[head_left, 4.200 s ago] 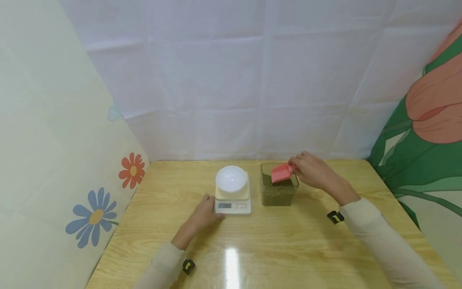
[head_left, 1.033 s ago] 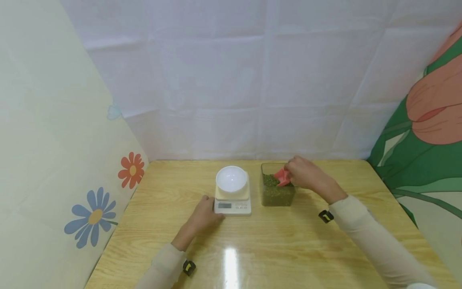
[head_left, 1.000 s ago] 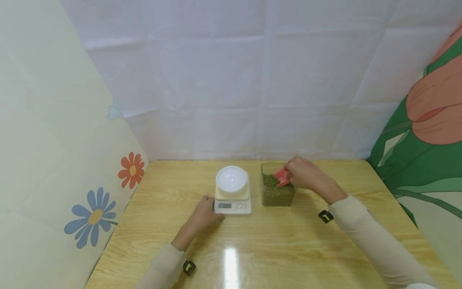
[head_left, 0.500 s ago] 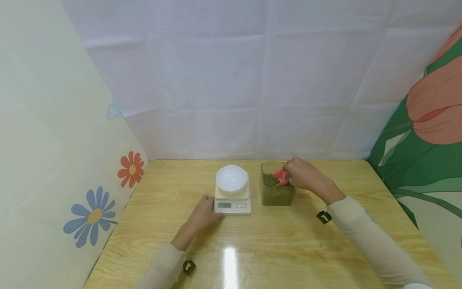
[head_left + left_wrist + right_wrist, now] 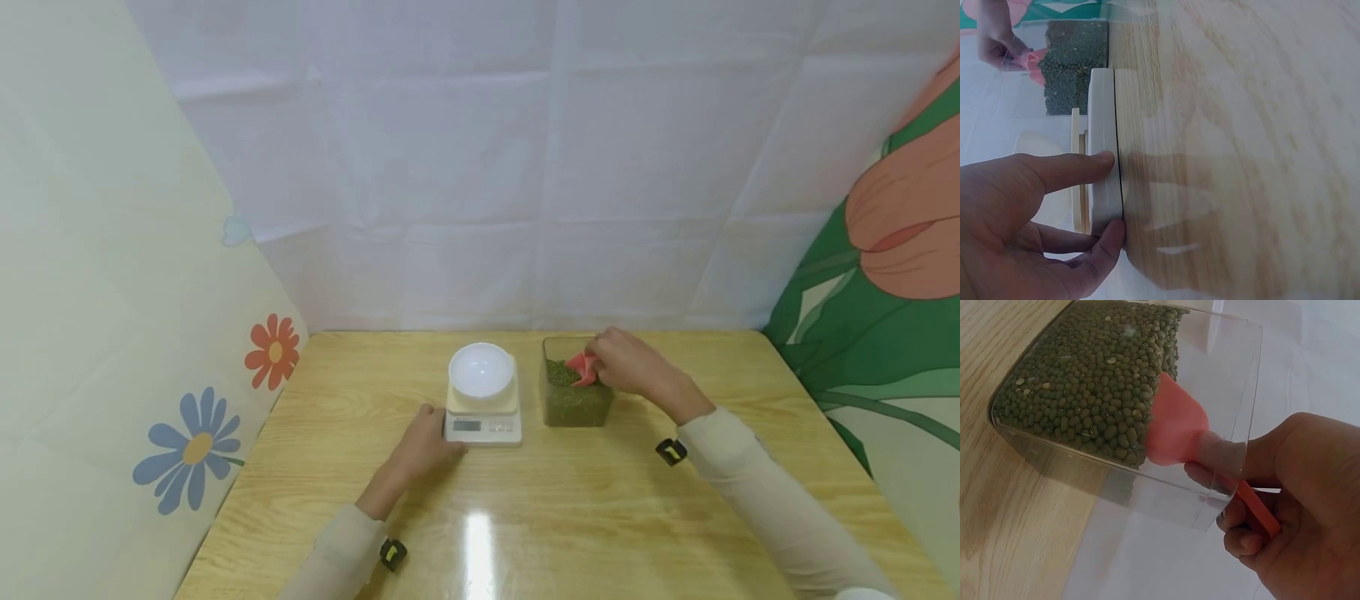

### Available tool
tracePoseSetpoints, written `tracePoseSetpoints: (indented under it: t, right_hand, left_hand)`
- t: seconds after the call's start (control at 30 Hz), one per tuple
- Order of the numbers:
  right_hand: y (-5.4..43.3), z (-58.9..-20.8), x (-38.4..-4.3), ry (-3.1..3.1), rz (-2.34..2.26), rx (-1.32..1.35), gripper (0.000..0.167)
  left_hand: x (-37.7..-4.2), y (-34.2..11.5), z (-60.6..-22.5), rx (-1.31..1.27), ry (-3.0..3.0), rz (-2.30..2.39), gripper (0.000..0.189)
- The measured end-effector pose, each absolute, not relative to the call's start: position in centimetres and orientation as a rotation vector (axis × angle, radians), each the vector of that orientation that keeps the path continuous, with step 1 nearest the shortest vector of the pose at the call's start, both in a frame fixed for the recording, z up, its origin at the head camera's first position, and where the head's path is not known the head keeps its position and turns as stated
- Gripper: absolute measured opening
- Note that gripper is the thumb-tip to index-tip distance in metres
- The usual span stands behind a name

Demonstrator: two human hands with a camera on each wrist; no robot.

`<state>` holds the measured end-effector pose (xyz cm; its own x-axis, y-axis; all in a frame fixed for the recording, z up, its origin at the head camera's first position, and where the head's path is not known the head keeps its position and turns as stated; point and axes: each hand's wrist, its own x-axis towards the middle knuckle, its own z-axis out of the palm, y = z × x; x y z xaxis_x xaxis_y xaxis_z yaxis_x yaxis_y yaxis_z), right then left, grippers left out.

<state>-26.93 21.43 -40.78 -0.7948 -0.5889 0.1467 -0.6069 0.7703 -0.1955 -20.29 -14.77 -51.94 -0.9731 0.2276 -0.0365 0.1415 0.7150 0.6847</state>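
Note:
My right hand [image 5: 628, 363] grips the handle of a pink plastic scoop [image 5: 1175, 422], reaching inside a clear square container [image 5: 1250, 381]. The scoop is tilted and its front edge is dug into green mung beans [image 5: 1085, 381], which hide its tip. My left hand [image 5: 424, 444] holds the left front corner of a white kitchen scale [image 5: 483, 427]; in the left wrist view the thumb and fingers press against the scale's edge. A white bowl [image 5: 482, 372] sits on the scale's cream platform. I see no beans in the bowl.
The scale and the container stand side by side, a small gap apart, near the back of a wood-grain table [image 5: 525, 517]. A white cloth [image 5: 450, 167] hangs behind. Flower-printed panels flank the table left and right.
Seconds ago the scoop was higher, over the beans; my right hand has lowered it into them and tilted it. Lately it has shifted slightly left. My left hand stays on the scale.

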Motion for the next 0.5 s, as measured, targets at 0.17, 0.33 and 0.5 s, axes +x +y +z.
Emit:
tracePoseSetpoints:
  t: [0.17, 0.33, 0.5]
  right_hand:
    - [21.34, -40.91, -26.94, -2.873, 0.356, 0.983, 0.022]
    - [21.23, -40.87, -26.92, -2.892, 0.367, 0.982, 0.023]
    - [21.24, -40.95, -26.86, -2.910, 0.368, 0.967, 0.023]
  left_hand:
    - [-20.29, -14.76, -51.97, 0.289, 2.791, 1.107, 0.059]
    - [-20.19, -14.83, -51.96, 0.284, 2.787, 1.120, 0.058]
    - [-20.18, -14.87, -51.99, 0.285, 2.783, 1.126, 0.058]
